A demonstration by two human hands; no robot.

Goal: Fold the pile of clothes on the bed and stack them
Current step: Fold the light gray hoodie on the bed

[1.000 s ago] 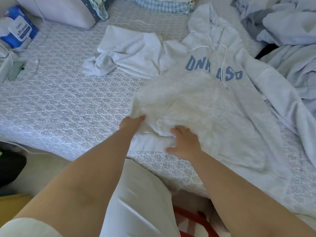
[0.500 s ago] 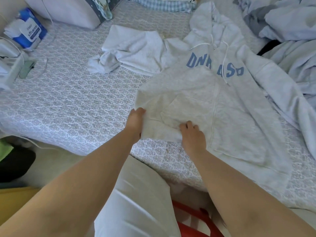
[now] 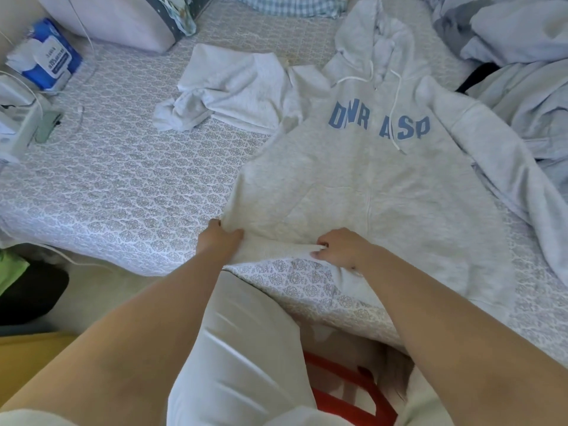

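The hoodie [image 3: 368, 192] lies front-up across the patterned bed [image 3: 123, 192], hood toward the far side, blue lettering showing, hem toward the near edge. And there's the change: half a second ago the hem was bunched and doubled back under the hands, now it's drawn out flatter toward the near edge of the mattress. The left hand [image 3: 219, 239] pinches the hem's left corner, and the right hand [image 3: 344, 247] has its fingers curled round the ribbed band further right, so both are clamped on cloth with the band taut between them. That reads to me as squaring-up before the first fold; nothing is folded or stacked yet. For room, the left sleeve [image 3: 221, 87] is crumpled on the far left and wants straightening, and the right sleeve [image 3: 504, 167] runs down beside the heap of unfolded clothes [image 3: 522, 56] on the far right, crowding that side. The open stretch of sheet to the left looks the better landing ground, short of the tissue pack [image 3: 49, 56] near the pillow [image 3: 110, 20].
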